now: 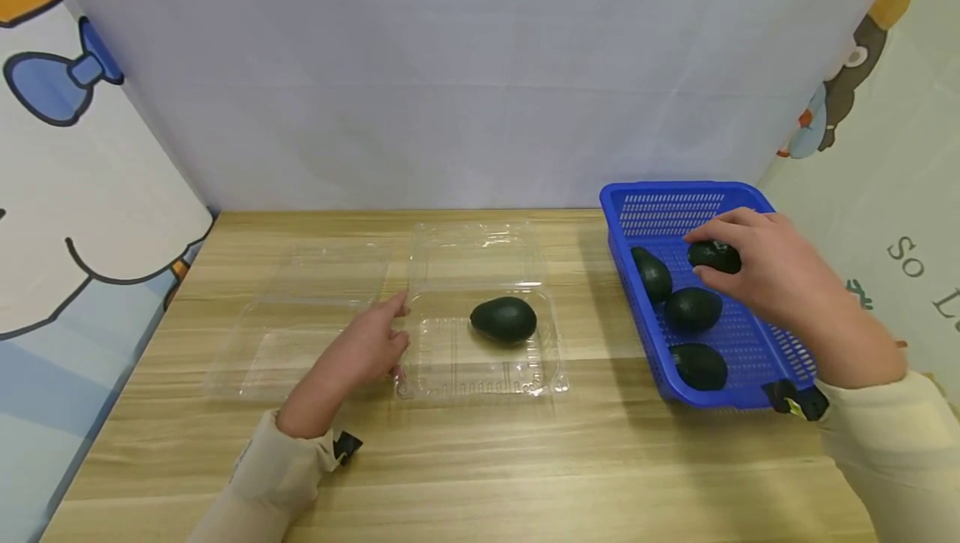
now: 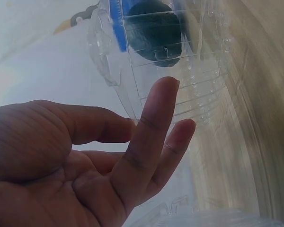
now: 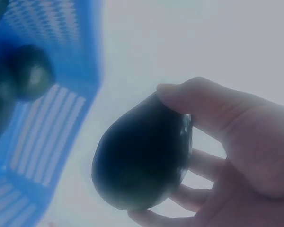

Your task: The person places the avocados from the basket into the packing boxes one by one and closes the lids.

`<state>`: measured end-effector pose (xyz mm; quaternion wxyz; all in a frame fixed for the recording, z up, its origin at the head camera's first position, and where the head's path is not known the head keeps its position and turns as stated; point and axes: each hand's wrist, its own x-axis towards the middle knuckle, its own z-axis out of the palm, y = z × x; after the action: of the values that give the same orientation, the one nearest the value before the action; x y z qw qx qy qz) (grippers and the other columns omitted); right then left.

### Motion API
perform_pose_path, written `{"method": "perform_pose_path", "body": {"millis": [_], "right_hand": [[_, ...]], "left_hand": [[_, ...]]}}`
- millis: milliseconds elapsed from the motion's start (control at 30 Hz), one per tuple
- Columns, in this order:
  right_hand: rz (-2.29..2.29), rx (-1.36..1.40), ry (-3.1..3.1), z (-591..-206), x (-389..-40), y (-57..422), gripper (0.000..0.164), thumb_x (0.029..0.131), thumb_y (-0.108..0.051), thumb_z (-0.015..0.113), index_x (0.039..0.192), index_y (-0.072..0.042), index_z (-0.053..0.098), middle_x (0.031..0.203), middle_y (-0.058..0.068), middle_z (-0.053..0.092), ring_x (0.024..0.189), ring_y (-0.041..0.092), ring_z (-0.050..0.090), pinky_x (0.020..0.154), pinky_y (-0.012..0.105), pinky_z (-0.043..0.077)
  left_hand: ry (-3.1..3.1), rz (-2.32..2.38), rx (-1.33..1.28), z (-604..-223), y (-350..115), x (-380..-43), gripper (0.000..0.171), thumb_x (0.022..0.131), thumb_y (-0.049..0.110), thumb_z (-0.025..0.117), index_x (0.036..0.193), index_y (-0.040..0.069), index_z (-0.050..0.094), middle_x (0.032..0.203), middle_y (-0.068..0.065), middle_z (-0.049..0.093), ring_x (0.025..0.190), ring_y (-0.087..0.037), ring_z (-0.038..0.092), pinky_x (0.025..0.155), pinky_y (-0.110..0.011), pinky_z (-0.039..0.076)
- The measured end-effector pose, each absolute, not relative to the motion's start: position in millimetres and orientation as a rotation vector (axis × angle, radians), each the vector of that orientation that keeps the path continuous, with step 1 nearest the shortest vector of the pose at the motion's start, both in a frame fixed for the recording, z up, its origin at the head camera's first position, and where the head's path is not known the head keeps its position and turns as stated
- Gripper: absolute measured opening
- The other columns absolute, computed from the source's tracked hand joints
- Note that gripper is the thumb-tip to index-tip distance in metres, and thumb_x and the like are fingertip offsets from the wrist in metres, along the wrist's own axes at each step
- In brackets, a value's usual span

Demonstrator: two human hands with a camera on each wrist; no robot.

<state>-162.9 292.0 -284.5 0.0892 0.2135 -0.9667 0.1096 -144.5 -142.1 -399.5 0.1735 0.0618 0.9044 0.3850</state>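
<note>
My right hand [image 1: 768,264] grips a dark green avocado [image 3: 137,156] between thumb and fingers, over the blue basket [image 1: 652,376]. Under it in the basket lie three more avocados, one of them this avocado [image 1: 693,310] near the middle. My left hand [image 1: 367,343] is at the left edge of an opened clear plastic clamshell box [image 1: 442,376], fingers loosely spread and holding nothing. In the left wrist view its fingertips [image 2: 163,92] come right up to the box wall. One avocado [image 1: 504,320] lies on its side inside the box.
A second clear clamshell box [image 1: 262,360] lies opened to the left, partly behind my left forearm. The wooden tabletop [image 1: 525,476] runs beneath everything. A pale cloth wall [image 1: 480,110] stands along the table's back edge, with printed cloths at both sides.
</note>
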Motion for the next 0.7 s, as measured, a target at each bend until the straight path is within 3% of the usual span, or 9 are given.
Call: {"method": "perform_pose_path", "body": {"millis": [433,700], "right_hand": [[0.431,0.743,-2.829,-270.9,-155.7,230.7,0.033,0.08,-0.01,0.076,0.112,-0.014,0.07,0.116,0.009,0.06,0.114,0.037,0.047,0.1,0.056,0.031],[0.452,0.771,-2.86,-272.4,-149.8,205.0,0.034,0.083,-0.011,0.074,0.117,-0.015,0.068,0.122,0.008,0.056,0.115,0.038,0.043,0.092,0.057,0.038]], "left_hand": [[2.536,1.151,0.184,-400.3,-144.8,-144.1,0.065,0.096,-0.001,0.046,0.152,0.0,0.015,0.144,-0.023,0.039,0.055,-0.015,0.06,0.054,-0.03,0.05],[2.544,1.148,0.204,-397.4,-142.5,-144.9,0.064,0.095,-0.002,0.046,0.151,-0.003,0.016,0.143,-0.025,0.04,0.055,-0.014,0.061,0.054,-0.03,0.05]]}}
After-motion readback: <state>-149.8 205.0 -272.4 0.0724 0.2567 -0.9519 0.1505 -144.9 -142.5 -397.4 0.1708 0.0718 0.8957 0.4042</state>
